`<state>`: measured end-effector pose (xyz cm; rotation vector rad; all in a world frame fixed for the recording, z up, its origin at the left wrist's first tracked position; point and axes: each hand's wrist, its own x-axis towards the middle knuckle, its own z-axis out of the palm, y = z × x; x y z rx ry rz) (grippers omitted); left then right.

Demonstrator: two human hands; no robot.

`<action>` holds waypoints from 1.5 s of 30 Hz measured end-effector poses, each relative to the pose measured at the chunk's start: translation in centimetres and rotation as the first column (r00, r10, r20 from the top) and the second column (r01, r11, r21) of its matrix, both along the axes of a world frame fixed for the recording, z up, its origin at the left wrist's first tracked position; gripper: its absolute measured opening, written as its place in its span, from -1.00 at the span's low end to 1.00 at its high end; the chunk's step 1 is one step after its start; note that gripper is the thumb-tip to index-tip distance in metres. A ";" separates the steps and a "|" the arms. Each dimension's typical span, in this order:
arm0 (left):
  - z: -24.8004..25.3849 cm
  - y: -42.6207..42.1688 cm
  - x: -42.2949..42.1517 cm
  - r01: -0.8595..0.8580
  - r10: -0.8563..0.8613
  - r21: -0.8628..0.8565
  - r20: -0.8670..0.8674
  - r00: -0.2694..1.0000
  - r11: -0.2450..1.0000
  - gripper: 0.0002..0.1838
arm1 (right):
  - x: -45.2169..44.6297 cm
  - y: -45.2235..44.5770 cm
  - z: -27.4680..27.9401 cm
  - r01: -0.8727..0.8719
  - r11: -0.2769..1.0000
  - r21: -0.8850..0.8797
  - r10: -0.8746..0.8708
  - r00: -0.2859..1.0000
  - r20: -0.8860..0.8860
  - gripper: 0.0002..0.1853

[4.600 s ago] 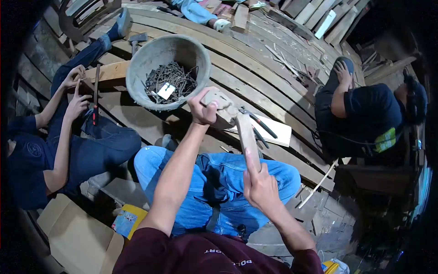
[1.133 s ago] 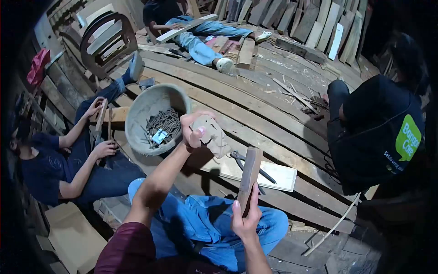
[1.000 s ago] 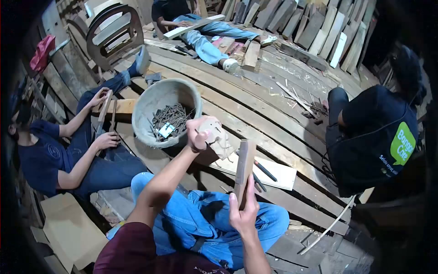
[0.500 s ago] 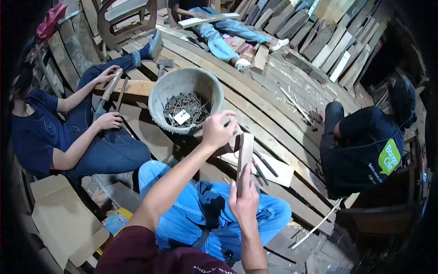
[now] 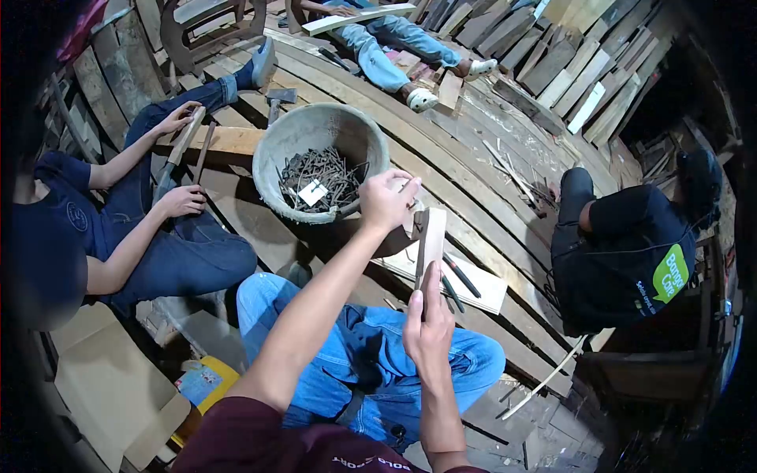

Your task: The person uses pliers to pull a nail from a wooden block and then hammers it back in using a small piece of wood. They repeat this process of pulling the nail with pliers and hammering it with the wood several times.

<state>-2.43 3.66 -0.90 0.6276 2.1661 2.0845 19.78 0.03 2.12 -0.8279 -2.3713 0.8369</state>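
Wooden block (image 5: 431, 240) | right hand (image 5: 428, 323) — raised, grip clamped on it | left hand (image 5: 386, 201) — grip unclear

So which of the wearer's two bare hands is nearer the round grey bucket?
The left hand, close by the bucket; the right hand is farther off, gripping a pale wooden block.

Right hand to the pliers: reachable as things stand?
Probably yes: the handles of the pliers lie just beyond the right hand, on the pale board, with nothing visible on top. But its grip is taken up by the wooden block, which likely must be put down first.
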 end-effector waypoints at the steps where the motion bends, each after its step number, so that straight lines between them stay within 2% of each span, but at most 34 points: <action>1: 0.3 -0.2 -0.2 0.023 -0.023 -0.014 0.000 1.000 1.000 -0.76 | -0.1 0.1 0.0 -0.009 1.000 0.018 0.010 0.999 -0.031 -0.38; 4: 0.3 0.0 -0.8 0.066 -0.066 -0.042 -0.013 0.998 0.997 -0.73 | -0.5 0.6 0.0 -0.020 1.000 0.023 0.022 0.998 -0.067 -0.41; 6: -0.5 0.6 -1.3 0.062 -0.064 -0.045 -0.035 0.997 0.997 -0.70 | -0.7 1.1 0.4 -0.027 0.996 -0.082 0.022 0.998 -0.062 -0.41; 7: -0.8 0.7 -1.5 0.090 -0.092 -0.052 -0.045 0.995 0.995 -0.68 | -1.0 1.5 0.7 -0.046 0.999 0.012 0.047 0.994 -0.097 -0.41; 10: -0.9 1.0 -1.7 0.111 -0.111 0.005 -0.022 0.994 0.994 -0.64 | -1.3 2.0 1.9 -0.050 0.994 -0.095 0.048 0.998 -0.027 -0.40; 11: -0.9 0.8 -1.6 0.081 -0.085 -0.047 -0.104 0.991 0.996 -0.62 | -1.4 2.5 1.4 -0.082 0.994 -0.075 0.077 0.995 -0.067 -0.40; 14: -0.8 0.9 -1.7 0.147 -0.147 0.048 0.000 0.989 0.988 -0.59 | -2.4 3.0 2.3 -0.100 0.994 -0.036 0.102 0.993 0.058 -0.40; 18: -0.7 1.5 -1.8 0.103 -0.102 0.011 -0.085 0.991 0.995 -0.60 | -4.0 4.1 1.3 -0.133 0.988 0.074 0.130 0.990 0.053 -0.41; 19: -0.6 1.5 -1.8 0.083 -0.084 -0.014 -0.139 0.987 0.996 -0.59 | -4.2 4.1 1.6 -0.128 0.988 0.082 0.118 0.987 0.111 -0.40; 22: -0.5 1.9 -1.1 0.076 -0.072 0.027 -0.116 0.991 0.997 -0.60 | -3.5 3.3 1.2 -0.113 0.990 0.087 0.110 0.993 0.043 -0.40; 24: -0.5 2.2 -1.0 0.017 -0.016 0.008 -0.116 0.993 1.000 -0.62 | -3.5 2.8 1.2 -0.095 0.993 0.071 0.090 0.994 0.061 -0.40; 26: -0.7 2.4 -0.9 -0.007 0.007 0.005 -0.138 0.990 1.000 -0.63 | -3.7 2.9 1.0 -0.106 0.994 0.034 0.107 0.993 -0.041 -0.41; 28: -0.3 2.3 -0.7 -0.002 0.009 0.048 -0.156 0.988 0.999 -0.66 | -4.5 3.9 1.3 -0.100 0.995 0.028 0.098 0.994 0.056 -0.41; 30: -0.5 1.9 -1.0 -0.006 0.001 -0.029 -0.164 0.986 1.000 -0.67 | -5.5 4.7 2.0 -0.117 0.992 0.052 0.110 0.987 0.114 -0.41; 31: -0.5 2.0 -1.3 0.006 0.001 0.045 -0.153 0.988 0.999 -0.67 | -5.6 5.1 1.8 -0.144 0.988 0.059 0.135 0.982 0.134 -0.40; 34: -0.6 2.0 -1.1 0.056 -0.045 0.083 -0.129 0.991 0.995 -0.68 | -4.9 4.9 0.8 -0.153 0.967 0.205 0.131 0.985 0.117 -0.39; 35: -0.5 2.1 -1.0 0.013 -0.002 0.056 -0.188 0.982 0.998 -0.68 | -4.7 4.4 0.7 -0.122 0.985 0.121 0.112 0.990 0.087 -0.38; 38: -0.7 2.7 -0.9 -0.009 0.023 0.089 -0.153 0.988 0.996 -0.68 | -4.8 3.1 1.2 -0.056 0.995 0.083 0.040 0.984 0.176 -0.37; 42: -0.6 2.7 -0.6 -0.021 0.030 0.071 -0.130 0.991 0.997 -0.68 | -7.1 3.7 1.9 -0.021 1.000 0.014 0.019 0.991 0.136 -0.37; 43: -0.5 2.6 -0.6 -0.019 0.028 0.071 -0.115 0.993 0.997 -0.67 | -7.8 3.7 1.7 -0.003 0.998 0.060 -0.003 0.995 0.099 -0.39; 45: -0.4 2.5 -0.8 -0.044 0.050 0.051 -0.142 0.989 0.998 -0.67 | -7.5 3.3 1.9 0.008 0.999 0.040 -0.012 0.997 0.077 -0.43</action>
